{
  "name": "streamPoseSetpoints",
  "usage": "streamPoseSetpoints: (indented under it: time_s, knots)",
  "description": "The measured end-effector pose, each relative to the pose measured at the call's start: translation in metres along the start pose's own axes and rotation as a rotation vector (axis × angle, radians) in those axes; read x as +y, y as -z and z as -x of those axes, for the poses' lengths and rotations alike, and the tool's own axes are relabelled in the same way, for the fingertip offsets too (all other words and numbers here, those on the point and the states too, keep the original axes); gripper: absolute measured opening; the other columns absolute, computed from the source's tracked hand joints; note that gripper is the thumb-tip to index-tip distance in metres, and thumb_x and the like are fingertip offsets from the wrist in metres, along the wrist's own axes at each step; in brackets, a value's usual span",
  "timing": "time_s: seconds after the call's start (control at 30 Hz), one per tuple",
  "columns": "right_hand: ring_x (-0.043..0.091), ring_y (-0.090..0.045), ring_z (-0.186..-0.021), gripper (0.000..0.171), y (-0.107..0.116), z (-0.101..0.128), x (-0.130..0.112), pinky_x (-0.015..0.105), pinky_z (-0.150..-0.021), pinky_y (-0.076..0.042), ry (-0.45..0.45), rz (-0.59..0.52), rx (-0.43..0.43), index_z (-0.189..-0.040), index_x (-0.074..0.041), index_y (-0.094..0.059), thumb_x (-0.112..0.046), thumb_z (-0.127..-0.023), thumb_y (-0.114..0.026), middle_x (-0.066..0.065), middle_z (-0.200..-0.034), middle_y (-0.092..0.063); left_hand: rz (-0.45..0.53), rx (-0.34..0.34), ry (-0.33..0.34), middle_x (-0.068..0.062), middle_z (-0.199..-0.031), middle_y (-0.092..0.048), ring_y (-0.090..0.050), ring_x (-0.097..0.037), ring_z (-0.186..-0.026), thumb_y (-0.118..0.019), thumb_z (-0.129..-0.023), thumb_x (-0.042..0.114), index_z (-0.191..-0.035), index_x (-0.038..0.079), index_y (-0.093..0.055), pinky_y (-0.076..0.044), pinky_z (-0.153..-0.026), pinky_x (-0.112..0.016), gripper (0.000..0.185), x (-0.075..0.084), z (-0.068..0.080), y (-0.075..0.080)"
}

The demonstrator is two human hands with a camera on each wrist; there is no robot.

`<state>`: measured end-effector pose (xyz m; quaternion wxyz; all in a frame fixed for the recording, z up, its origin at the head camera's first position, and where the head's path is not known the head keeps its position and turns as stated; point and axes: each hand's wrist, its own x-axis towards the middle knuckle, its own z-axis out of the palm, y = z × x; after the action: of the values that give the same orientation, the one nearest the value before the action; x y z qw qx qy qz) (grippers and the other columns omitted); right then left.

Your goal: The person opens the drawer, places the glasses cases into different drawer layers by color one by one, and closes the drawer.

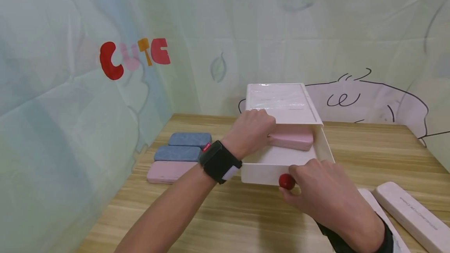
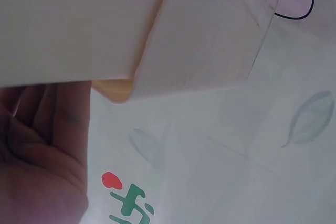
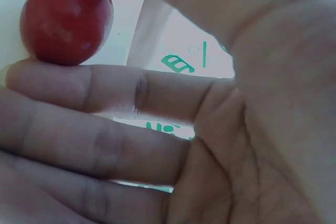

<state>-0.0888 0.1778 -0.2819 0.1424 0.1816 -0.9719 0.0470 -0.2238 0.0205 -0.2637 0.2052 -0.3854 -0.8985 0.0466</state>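
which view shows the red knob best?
Right wrist: the red knob fills the corner, pinched in the right hand's grip. Head shows it small on the white drawer front. Left wrist doesn't show it.

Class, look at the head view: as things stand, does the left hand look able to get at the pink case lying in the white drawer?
Probably yes. The left hand is already inside the pulled-out white drawer, at the pink case; nothing lies between them. The right hand pinches the red knob.

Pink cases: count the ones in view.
2. One pink oblong case lies on the table by two blue ones; another sits inside the white drawer. More may be hidden there.
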Motion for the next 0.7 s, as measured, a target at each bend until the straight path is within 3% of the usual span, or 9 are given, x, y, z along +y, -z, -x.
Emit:
streamPoseSetpoints:
  time_s: [0.3,0.5,0.7]
  knots:
    - [0.010,-0.041,-0.051,0.030,0.0024,-0.0025,-0.0015,0.027,-0.047,-0.033,-0.019,0.003,-0.058,-0.068,-0.021,-0.062,-0.037,-0.079,-0.084,-0.010,-0.058,-0.051,-0.030,0.021,0.073,-0.001,-0.073,-0.065,-0.057,-0.012,-0.064,-0.073,-0.092,0.023,-0.089,0.011,-0.076,-0.048,-0.057,-0.028,0.013,0.0041,-0.0043,-0.0007]
    - [0.010,-0.040,-0.051,0.030,0.0020,-0.0027,-0.0017,0.027,-0.046,-0.033,-0.003,0.004,-0.027,-0.066,-0.022,-0.060,-0.036,-0.079,-0.083,-0.010,-0.057,-0.050,-0.045,0.031,0.111,0.002,-0.066,-0.056,-0.051,-0.011,-0.060,-0.073,-0.093,0.025,-0.084,0.013,-0.074,-0.038,-0.051,-0.026,0.016,0.0041,-0.0037,0.0007]
    - [0.009,-0.041,-0.051,0.030,0.0012,-0.0024,-0.0007,0.027,-0.046,-0.033,-0.012,0.000,-0.051,-0.068,-0.021,-0.062,-0.037,-0.079,-0.084,-0.010,-0.058,-0.051,-0.034,0.043,0.113,0.003,-0.063,-0.049,-0.045,-0.011,-0.058,-0.061,-0.095,0.014,-0.082,0.012,-0.074,-0.034,-0.050,-0.024,0.018,0.0043,-0.0045,-0.0033]
